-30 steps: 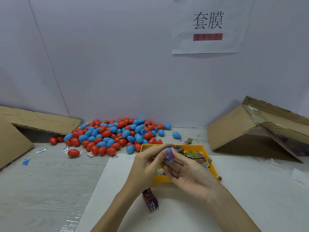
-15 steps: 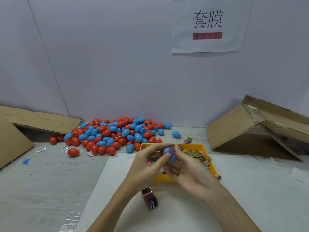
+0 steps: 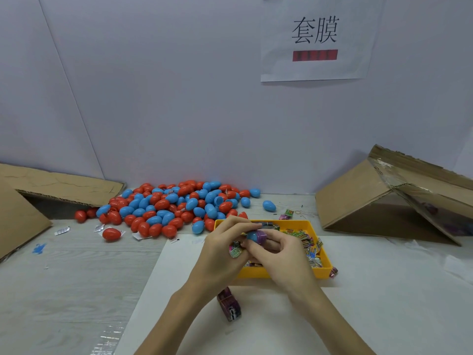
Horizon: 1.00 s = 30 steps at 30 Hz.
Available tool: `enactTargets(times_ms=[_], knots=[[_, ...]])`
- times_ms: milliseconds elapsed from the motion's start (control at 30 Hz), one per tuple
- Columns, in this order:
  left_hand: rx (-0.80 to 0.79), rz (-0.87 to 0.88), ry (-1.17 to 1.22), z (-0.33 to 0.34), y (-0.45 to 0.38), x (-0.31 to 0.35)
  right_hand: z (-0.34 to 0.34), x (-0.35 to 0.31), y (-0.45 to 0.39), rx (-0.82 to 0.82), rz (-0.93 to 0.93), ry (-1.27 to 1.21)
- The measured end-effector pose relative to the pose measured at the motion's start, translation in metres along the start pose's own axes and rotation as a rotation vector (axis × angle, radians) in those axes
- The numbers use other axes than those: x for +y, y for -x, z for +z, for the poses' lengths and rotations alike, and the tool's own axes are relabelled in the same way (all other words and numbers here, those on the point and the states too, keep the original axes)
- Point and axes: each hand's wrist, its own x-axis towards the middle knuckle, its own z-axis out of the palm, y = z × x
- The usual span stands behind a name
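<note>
A blue plastic egg (image 3: 252,235) sits between both my hands, above the yellow tray (image 3: 281,273). A purple film sleeve (image 3: 261,237) covers the egg's right end. My left hand (image 3: 222,248) pinches the egg from the left with thumb and fingers. My right hand (image 3: 279,254) grips the sleeved end, fingers curled round it. Much of the egg is hidden by my fingers.
A heap of red and blue eggs (image 3: 174,206) lies at the back left. The tray holds several printed sleeves (image 3: 308,243). A banded bundle of sleeves (image 3: 229,303) lies under my wrists. Cardboard boxes lie on their sides at left (image 3: 23,213) and right (image 3: 389,198).
The purple sleeve has slid further over the egg's right end. My right fingers have curled more tightly round it. Both hands stay above the tray.
</note>
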Motion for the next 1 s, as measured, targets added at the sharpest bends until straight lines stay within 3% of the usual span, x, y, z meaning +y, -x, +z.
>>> enactTargets(times_ms=[433, 700, 867, 1000], knots=[[0.269, 0.096, -0.190, 0.012, 0.005, 0.013, 0.011, 0.001, 0.005, 0.124, -0.247, 0.033], [0.186, 0.159, -0.135, 0.000, -0.002, 0.009, -0.011, -0.003, -0.007, -0.088, -0.063, -0.139], [0.079, -0.104, 0.132, 0.003, -0.001, 0.010, -0.017, 0.002, -0.012, -0.022, -0.074, -0.089], [0.089, -0.342, 0.343, -0.001, -0.001, 0.011, -0.020, 0.003, -0.012, -0.002, -0.123, 0.004]])
